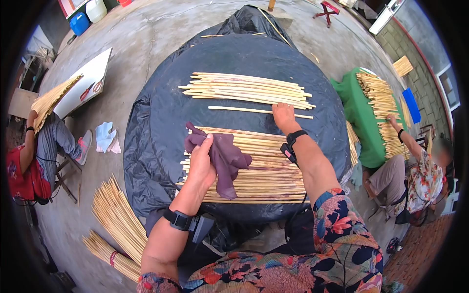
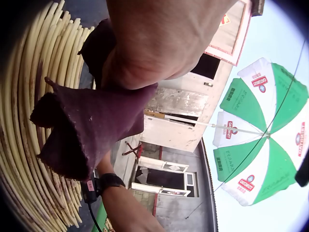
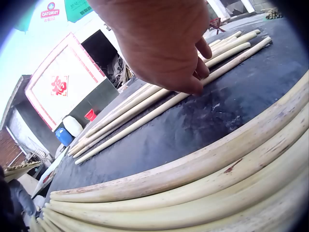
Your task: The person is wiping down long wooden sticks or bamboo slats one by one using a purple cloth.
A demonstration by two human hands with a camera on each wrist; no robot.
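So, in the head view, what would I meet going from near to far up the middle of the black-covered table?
Larger row of stalks → single stalk → smaller row of stalks → bunched black plastic.

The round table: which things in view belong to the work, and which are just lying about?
Belongs to the work:
purple cloth, held in the left hand
lone stalk, touched by the right hand
far stalk pile
near stalk pile
covered table

Seemingly just lying about:
red-handled tool on the white board
pale blue cloth
blue container
red stool
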